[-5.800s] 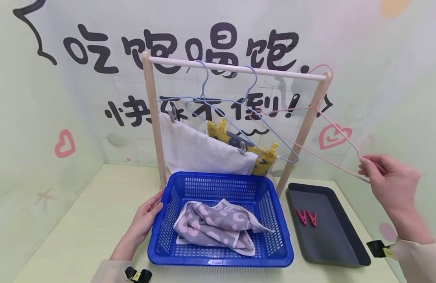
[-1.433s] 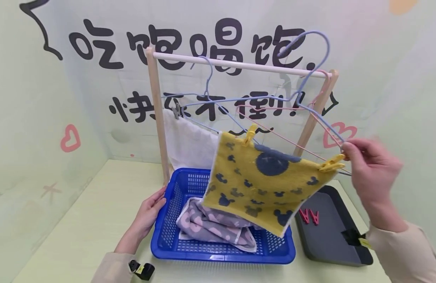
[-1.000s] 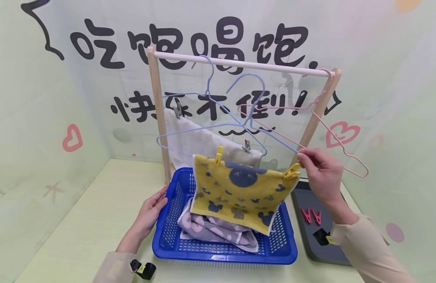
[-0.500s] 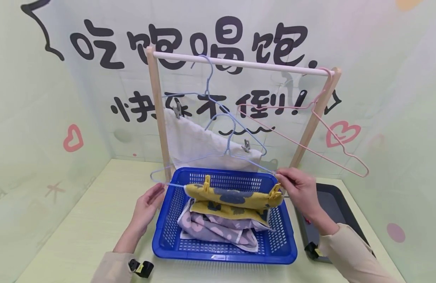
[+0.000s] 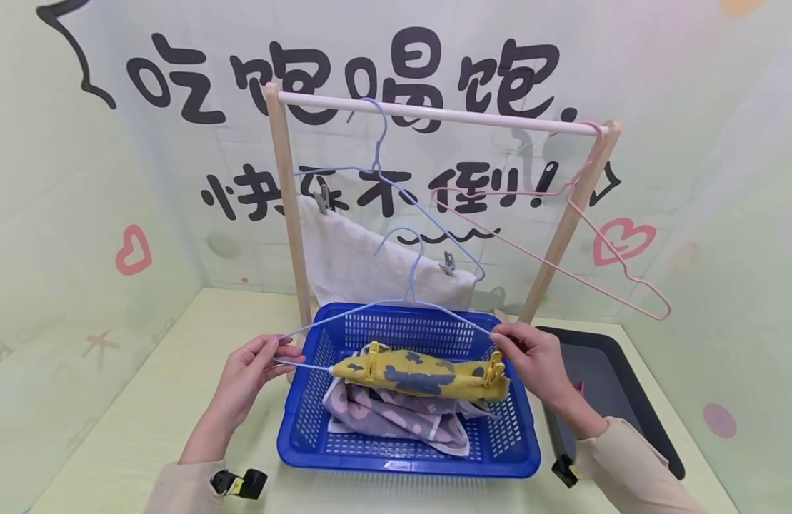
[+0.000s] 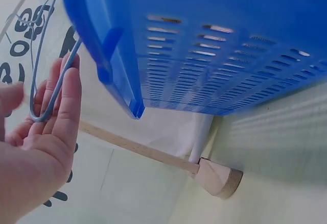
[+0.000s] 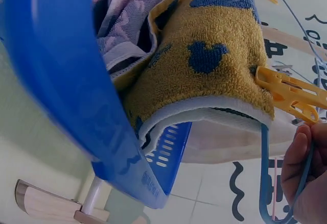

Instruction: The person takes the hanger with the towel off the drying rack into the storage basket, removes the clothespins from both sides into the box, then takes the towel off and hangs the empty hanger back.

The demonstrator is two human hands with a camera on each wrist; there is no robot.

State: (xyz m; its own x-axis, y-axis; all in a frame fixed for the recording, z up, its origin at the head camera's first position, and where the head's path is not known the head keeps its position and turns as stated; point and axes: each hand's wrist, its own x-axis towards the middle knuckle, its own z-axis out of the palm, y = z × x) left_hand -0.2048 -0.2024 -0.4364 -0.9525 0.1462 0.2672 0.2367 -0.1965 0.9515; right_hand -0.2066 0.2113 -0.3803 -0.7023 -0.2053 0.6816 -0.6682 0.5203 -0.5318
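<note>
In the head view, the blue hanger (image 5: 410, 290) is held over the blue basket (image 5: 408, 467), with the yellow towel (image 5: 421, 375) fixed on it by yellow clips (image 5: 495, 369), just above a grey-and-pink cloth (image 5: 396, 422). The right hand (image 5: 538, 360) pinches the hanger's right end; the left hand (image 5: 240, 375) is at the other. Behind, a white cloth (image 5: 370, 264) and a pink hanger (image 5: 595, 232) hang on the rack (image 5: 440, 113). In the left wrist view, the fingers are nearly straight, thumb apart, the hanger's end lying against them. In the right wrist view, curled fingers hold the wire beside one clip.
</note>
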